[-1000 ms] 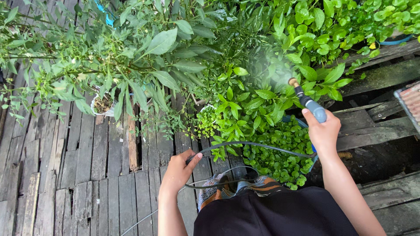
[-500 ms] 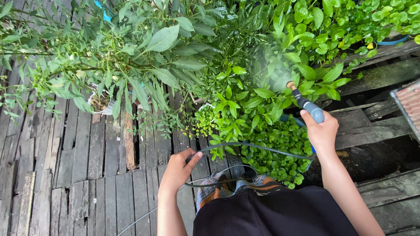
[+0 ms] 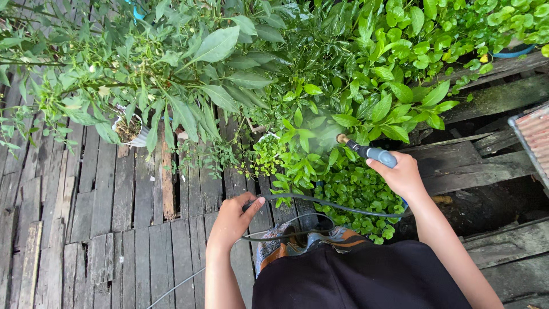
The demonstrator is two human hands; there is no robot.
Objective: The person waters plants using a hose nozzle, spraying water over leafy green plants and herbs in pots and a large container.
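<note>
My right hand [image 3: 402,174] grips a blue and black spray nozzle [image 3: 366,151] with a brass tip, pointed left into leafy green plants [image 3: 343,109]. A fine mist hangs at the tip. My left hand [image 3: 231,220] is lower left, its fingers hooked on a thin black hose [image 3: 320,201] that loops in front of my dark clothing and runs toward the nozzle. Low small-leaved greenery [image 3: 354,189] sits just under the nozzle.
Weathered grey wooden planks [image 3: 86,229] cover the floor to the left. A white pot [image 3: 132,130] with soil stands under a leafy plant at left. Dark wet beams [image 3: 486,166] and a rusty corrugated sheet [image 3: 534,137] lie to the right.
My right hand and the nozzle have swung left and lower, toward the low plants. My left hand has shifted slightly along the hose.
</note>
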